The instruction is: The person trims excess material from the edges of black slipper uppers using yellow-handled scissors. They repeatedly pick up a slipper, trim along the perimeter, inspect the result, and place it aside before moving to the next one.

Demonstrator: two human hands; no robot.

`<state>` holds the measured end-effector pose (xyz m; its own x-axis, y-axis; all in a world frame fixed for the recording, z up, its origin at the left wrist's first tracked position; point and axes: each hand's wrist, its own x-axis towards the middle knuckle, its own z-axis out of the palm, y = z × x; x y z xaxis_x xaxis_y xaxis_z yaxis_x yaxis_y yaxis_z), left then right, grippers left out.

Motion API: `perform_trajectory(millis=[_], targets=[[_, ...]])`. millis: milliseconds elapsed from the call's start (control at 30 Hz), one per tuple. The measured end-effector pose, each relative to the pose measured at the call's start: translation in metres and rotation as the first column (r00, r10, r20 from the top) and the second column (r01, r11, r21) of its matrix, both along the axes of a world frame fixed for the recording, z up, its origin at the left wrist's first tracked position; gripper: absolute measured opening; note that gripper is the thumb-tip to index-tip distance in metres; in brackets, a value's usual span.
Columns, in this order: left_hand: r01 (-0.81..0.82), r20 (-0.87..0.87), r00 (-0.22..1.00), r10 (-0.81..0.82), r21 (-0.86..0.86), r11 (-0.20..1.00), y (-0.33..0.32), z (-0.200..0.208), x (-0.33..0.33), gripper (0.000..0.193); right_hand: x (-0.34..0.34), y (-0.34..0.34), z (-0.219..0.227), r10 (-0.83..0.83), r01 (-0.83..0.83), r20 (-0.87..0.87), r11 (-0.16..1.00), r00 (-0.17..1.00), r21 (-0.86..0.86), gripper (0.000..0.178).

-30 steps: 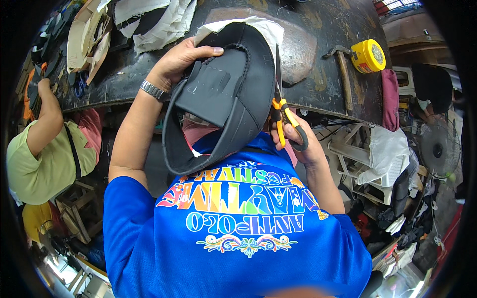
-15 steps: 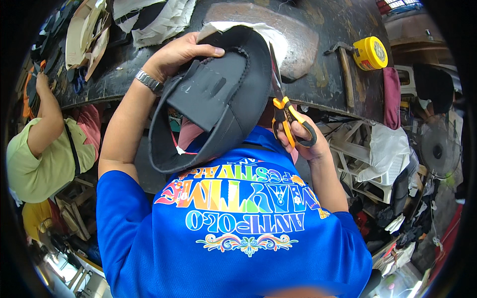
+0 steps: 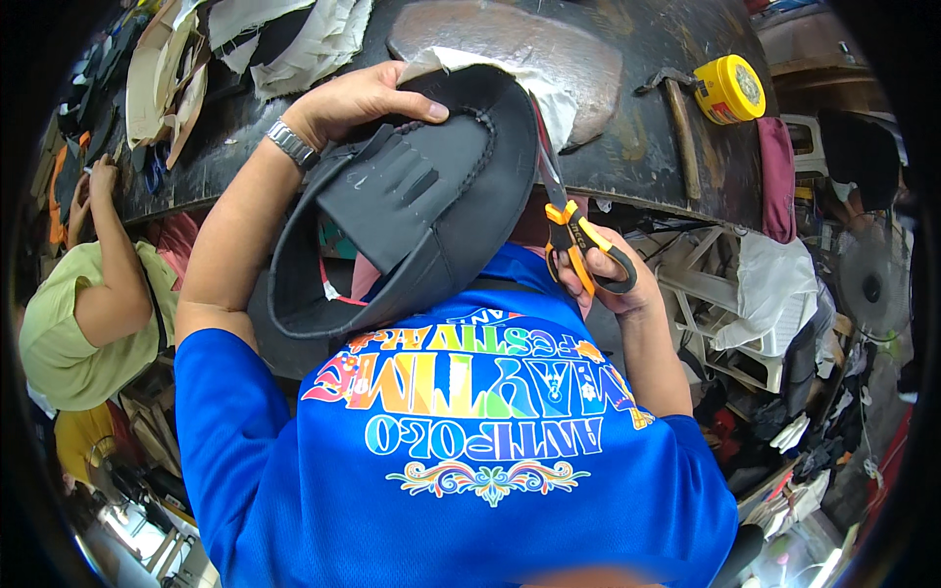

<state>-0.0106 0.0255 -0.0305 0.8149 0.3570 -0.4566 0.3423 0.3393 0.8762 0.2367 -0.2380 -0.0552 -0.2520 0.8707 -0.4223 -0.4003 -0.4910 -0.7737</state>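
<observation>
A black shoe upper [image 3: 456, 225] is gripped at its far edge by my left hand [image 3: 368, 106], thumb on top and the other fingers hidden beneath. White lining cloth [image 3: 551, 98] sticks out past its far rim. My right hand [image 3: 619, 274] is closed around the handles of scissors [image 3: 567, 235] with orange, yellow and black grips. Their long blades point away from me along the upper's right edge and reach the white cloth. How far the blades are apart is hard to see.
On the dark worktable [image 3: 642, 147] lie a smooth stone slab [image 3: 520, 44], a hammer [image 3: 682, 137], a yellow tub [image 3: 727, 90], and cloth and leather scraps [image 3: 319, 49] at far left. A co-worker in light green [image 3: 88, 314] works on my left. A white plastic stool [image 3: 706, 294] stands right.
The shoe upper has swung slightly, its near end moving left. The scissors and my right hand have shifted a little right and nearer. The co-worker's arm has moved.
</observation>
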Motion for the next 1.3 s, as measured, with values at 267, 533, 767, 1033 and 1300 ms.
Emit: perform_trajectory(millis=[267, 533, 767, 1033, 1300], targets=[[0.086, -0.078, 0.993, -0.088, -0.025, 0.996, 0.002, 0.004, 0.016, 0.043, 0.004, -0.004, 0.0, -0.05, 0.05, -0.011, 0.999, 0.999, 0.007, 0.067], [0.266, -0.087, 0.961, -0.263, 0.026, 0.964, 0.011, 0.013, 0.04, 0.036, 0.008, -0.019, -0.004, -0.094, 0.093, 0.022, 0.995, 0.995, 0.017, 0.056], [0.528, -0.384, 0.835, -0.395, 0.35, 0.774, 0.051, 0.048, 0.108, 0.038, -0.014, -0.014, -0.009, -0.328, 0.327, -0.085, 0.945, 0.941, -0.03, 0.036], [0.297, -0.402, 0.86, -0.315, 0.895, -0.332, 0.042, 0.017, 0.166, 0.046, -0.022, -0.01, -0.026, -0.462, 0.411, -0.417, 0.887, 0.783, -0.212, 0.038], [0.276, -0.281, 0.944, -0.173, 0.96, -0.058, -0.048, 0.017, 0.127, 0.016, -0.014, -0.013, -0.026, -0.416, 0.35, -0.479, 0.909, 0.773, -0.226, 0.045]])
